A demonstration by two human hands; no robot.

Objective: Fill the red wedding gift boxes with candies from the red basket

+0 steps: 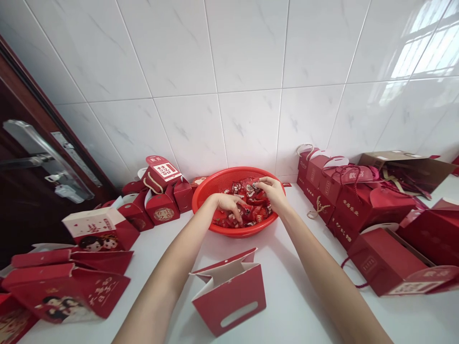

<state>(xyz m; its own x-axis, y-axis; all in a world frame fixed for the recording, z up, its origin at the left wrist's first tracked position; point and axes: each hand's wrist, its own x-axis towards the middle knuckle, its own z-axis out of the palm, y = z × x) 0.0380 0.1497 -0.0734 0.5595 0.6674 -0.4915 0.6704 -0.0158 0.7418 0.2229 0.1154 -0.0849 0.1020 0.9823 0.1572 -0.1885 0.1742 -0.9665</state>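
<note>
Both hands are in a red plastic basket holding several small red wrapped packets. My left hand reaches down among the packets with its fingers bent; what its fingertips touch is partly hidden. At the basket's right side, my right hand pinches a small dark-and-red wrapped piece between thumb and fingers. Between my forearms, a red paper bag with a white oval window stands with its top open.
Red gift boxes and bags line the left side. More red boxes and a brown carton stand on the right. A tiled wall rises behind; a door with a handle is at left.
</note>
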